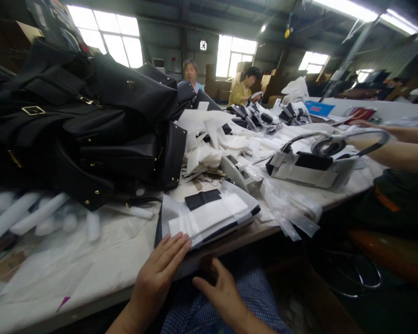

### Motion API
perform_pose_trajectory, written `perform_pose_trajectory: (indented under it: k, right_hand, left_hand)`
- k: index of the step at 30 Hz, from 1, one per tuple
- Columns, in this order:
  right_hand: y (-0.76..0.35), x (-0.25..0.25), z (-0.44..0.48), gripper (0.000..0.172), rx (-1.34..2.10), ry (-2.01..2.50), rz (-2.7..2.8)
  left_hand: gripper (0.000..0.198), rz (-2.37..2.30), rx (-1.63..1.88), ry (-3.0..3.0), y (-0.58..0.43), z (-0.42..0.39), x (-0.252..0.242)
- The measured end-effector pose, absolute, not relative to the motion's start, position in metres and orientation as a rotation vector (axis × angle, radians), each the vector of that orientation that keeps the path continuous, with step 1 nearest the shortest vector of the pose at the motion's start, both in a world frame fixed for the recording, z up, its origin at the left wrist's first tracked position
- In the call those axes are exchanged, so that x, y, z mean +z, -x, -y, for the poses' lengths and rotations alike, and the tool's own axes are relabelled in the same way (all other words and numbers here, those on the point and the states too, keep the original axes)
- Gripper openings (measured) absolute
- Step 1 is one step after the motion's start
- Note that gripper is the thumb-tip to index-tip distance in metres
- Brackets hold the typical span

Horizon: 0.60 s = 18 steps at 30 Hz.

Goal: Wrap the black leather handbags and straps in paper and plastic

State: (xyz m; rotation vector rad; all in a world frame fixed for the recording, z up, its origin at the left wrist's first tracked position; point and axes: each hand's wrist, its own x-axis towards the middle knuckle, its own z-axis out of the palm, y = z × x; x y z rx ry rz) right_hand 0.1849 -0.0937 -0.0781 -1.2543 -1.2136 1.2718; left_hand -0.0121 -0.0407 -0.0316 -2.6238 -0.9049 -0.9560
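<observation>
A dark handbag (216,232) lies on its side at the table's front edge, partly covered by thin white wrapping. On top of it are a white padding strip (226,211) and a small black strap piece (202,199). My left hand (162,266) rests on the bag's near left corner, fingers stretched out flat, holding nothing. Below the table edge is my right hand (223,290), above my lap, its thumb and fingers apart; part of its fingers is in shadow. I see nothing in it.
Black handbags (125,106) are heaped high on the left. White foam sheets (209,148), a tape dispenser (235,171) and clear plastic bags (289,204) lie beyond. At right, a co-worker's arm (393,146) is beside a wrapped bag (306,169). Two people sit farther back.
</observation>
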Motion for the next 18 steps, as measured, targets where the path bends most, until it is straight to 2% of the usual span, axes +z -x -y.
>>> perform_pose_trajectory:
  k: [10,18]
  right_hand:
    - [-0.192,-0.049,0.103,0.051,1.792,1.271,0.849]
    - [-0.204,-0.045,0.118,0.059,1.906,1.235,0.985]
  left_hand:
    - [0.045,0.873,-0.935,2.623,0.013,0.04,-0.029]
    - [0.044,0.894,-0.958,2.605,0.011,0.041,-0.029]
